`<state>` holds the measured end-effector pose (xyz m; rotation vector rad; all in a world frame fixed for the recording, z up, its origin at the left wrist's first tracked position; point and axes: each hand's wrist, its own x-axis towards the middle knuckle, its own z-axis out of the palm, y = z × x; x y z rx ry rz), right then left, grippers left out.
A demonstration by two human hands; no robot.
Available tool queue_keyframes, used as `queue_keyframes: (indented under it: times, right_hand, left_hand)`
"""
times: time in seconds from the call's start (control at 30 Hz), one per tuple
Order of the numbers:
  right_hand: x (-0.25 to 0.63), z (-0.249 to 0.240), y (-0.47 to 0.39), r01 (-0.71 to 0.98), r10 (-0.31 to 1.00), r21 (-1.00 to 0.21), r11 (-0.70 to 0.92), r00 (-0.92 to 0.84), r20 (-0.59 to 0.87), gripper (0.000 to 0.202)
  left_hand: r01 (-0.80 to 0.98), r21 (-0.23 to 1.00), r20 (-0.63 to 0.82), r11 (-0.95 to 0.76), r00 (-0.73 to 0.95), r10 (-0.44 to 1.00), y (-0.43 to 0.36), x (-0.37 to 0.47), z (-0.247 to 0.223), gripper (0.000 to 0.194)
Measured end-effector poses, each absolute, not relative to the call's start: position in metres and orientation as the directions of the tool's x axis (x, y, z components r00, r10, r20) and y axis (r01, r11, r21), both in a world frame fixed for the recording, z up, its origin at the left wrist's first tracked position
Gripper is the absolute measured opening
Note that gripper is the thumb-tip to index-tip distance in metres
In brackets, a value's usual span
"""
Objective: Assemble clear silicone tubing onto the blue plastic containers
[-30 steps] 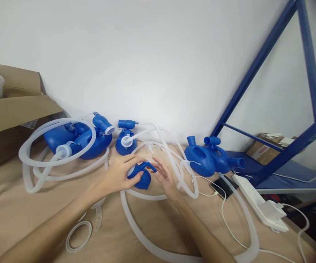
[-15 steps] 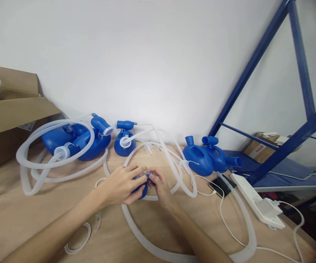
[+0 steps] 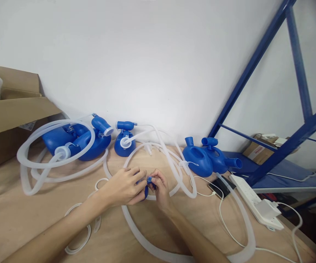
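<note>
My left hand (image 3: pixel 129 186) is wrapped round a rounded blue plastic part (image 3: pixel 146 192), most of which its fingers hide. Close beside it, my right hand (image 3: pixel 160 188) pinches a small blue plastic piece (image 3: pixel 149 179) between thumb and fingers. Whether the two blue parts are joined, I cannot tell. Behind the hands stands a blue urinal bottle (image 3: pixel 124 146) with a blue funnel head (image 3: pixel 126 125) on top. A thick translucent hose (image 3: pixel 136 226) loops on the table around and under my hands.
More blue urinal bottles (image 3: pixel 197 160) stand at the right, and several at the left behind a coiled hose (image 3: pixel 23 155). An open cardboard box (image 3: pixel 12 113) is at far left. A power strip (image 3: pixel 248 197), phone (image 3: pixel 222 188) and blue metal shelf (image 3: pixel 286 171) are on the right.
The small blue piece and my right hand have shifted slightly right. My left hand has turned a little and covers more of the rounded blue part.
</note>
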<state>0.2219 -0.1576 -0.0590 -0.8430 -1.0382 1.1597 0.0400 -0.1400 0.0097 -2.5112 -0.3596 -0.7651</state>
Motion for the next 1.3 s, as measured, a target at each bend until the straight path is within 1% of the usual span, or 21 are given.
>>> queue_keyframes:
  times: [0.13, 0.23, 0.5, 0.63, 0.7, 0.77, 0.83, 0.9, 0.93, 1.0, 1.07, 1.1, 1.13, 1.23, 1.3]
  right_hand:
    - [0.220, -0.056, -0.158, -0.301, 0.980, -0.934, 0.192, 0.103, 0.168, 0.031]
    - [0.218, -0.055, -0.157, -0.311, 0.981, -0.933, 0.181, 0.121, 0.150, 0.032]
    - [0.218, -0.063, -0.151, -0.345, 0.986, -0.927, 0.146, 0.123, 0.109, 0.026]
    - [0.223, -0.064, -0.149, -0.336, 0.984, -0.929, 0.155, 0.132, 0.117, 0.030]
    - [0.225, -0.062, -0.150, -0.328, 0.983, -0.929, 0.169, 0.120, 0.136, 0.033]
    - [0.227, -0.059, -0.153, -0.302, 0.980, -0.932, 0.199, 0.081, 0.183, 0.031]
    - [0.228, -0.057, -0.156, -0.238, 0.968, -0.941, 0.242, -0.002, 0.249, 0.031]
    - [0.232, -0.057, -0.155, -0.123, 0.952, -0.953, 0.276, -0.098, 0.289, 0.039]
    - [0.235, -0.059, -0.152, -0.050, 0.950, -0.959, 0.280, -0.130, 0.284, 0.044]
    - [0.243, -0.064, -0.139, 0.138, 0.962, -0.957, 0.257, -0.132, 0.239, 0.050]
    - [0.254, -0.069, -0.118, 0.351, 0.979, -0.914, 0.202, -0.070, 0.189, 0.052]
    - [0.260, -0.071, -0.104, 0.457, 0.983, -0.872, 0.177, -0.038, 0.180, 0.052]
    - [0.265, -0.073, -0.090, 0.517, 0.984, -0.842, 0.156, -0.012, 0.175, 0.054]
    - [0.273, -0.071, -0.044, 0.615, 0.984, -0.781, 0.109, 0.044, 0.172, 0.063]
    - [0.272, -0.069, -0.018, 0.663, 0.984, -0.744, 0.086, 0.063, 0.169, 0.060]
  left_hand:
    - [0.428, -0.311, 0.566, -0.849, 0.801, 0.197, -0.143, 0.043, 0.008, 0.015]
    - [0.468, -0.271, 0.541, -0.841, 0.797, 0.269, -0.146, 0.045, 0.008, 0.015]
    - [0.534, -0.232, 0.472, -0.813, 0.792, 0.386, -0.153, 0.050, 0.014, 0.013]
    - [0.526, -0.239, 0.426, -0.816, 0.812, 0.399, -0.151, 0.051, 0.013, 0.012]
    - [0.510, -0.205, 0.424, -0.835, 0.816, 0.394, -0.148, 0.046, 0.017, 0.018]
    - [0.505, -0.113, 0.435, -0.856, 0.799, 0.414, -0.144, 0.038, 0.027, 0.030]
    - [0.522, 0.001, 0.426, -0.853, 0.771, 0.473, -0.140, 0.026, 0.041, 0.037]
    - [0.590, 0.100, 0.403, -0.801, 0.712, 0.575, -0.134, 0.010, 0.056, 0.037]
    - [0.637, 0.144, 0.396, -0.757, 0.664, 0.634, -0.128, 0.001, 0.062, 0.038]
    - [0.726, 0.241, 0.387, -0.644, 0.537, 0.749, -0.113, -0.019, 0.071, 0.042]
    - [0.793, 0.319, 0.350, -0.519, 0.411, 0.842, -0.095, -0.040, 0.074, 0.050]
    - [0.827, 0.342, 0.316, -0.446, 0.345, 0.884, -0.086, -0.049, 0.073, 0.055]
    - [0.858, 0.354, 0.276, -0.374, 0.286, 0.918, -0.077, -0.057, 0.071, 0.059]
    - [0.925, 0.335, 0.114, -0.181, 0.150, 0.982, -0.058, -0.069, 0.056, 0.068]
    - [0.951, 0.298, 0.018, -0.083, 0.081, 0.997, -0.053, -0.067, 0.044, 0.070]
